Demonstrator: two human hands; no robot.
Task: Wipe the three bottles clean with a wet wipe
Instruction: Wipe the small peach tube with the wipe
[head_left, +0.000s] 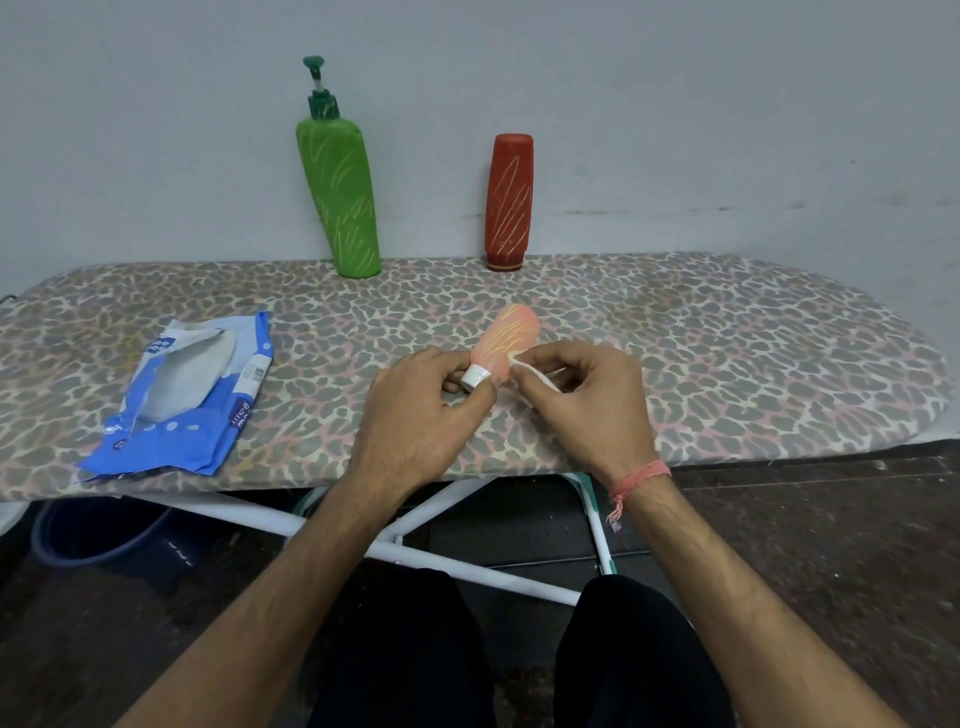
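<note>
Against a bare grey wall, an ironing board (675, 332) covered in leopard-print cloth serves as the workbench for a cleaning job, its white legs crossing over a dark floor where a blue bucket (98, 530) sits low at the left. Seen from the head camera, two bottles stand at the back edge of the board, well apart from each other: a green pump bottle (340, 192) leaning toward the wall and a red bottle (510, 200) resting cap-down, both streaked with pale scribble marks and likely parked there to await their turn. An opened blue pack of wet wipes (182, 389) lies flat at the left, within easy reach. At centre, the person holds a small pink bottle (506, 335) just above the board, tilted with its white cap (474, 376) toward the body, which leaves its marked side open to the wipe. The left hand (421, 410) curls its fingers and thumb round the cap end, steadying it. The right hand (582, 395) pinches a white wet wipe (535, 371) between thumb and fingertips, pressing its folded edge against the bottle's lower side; a pink thread band (639, 475) circles that wrist. By the marks on all three bottles, the wiping appears to be at an early stage.
</note>
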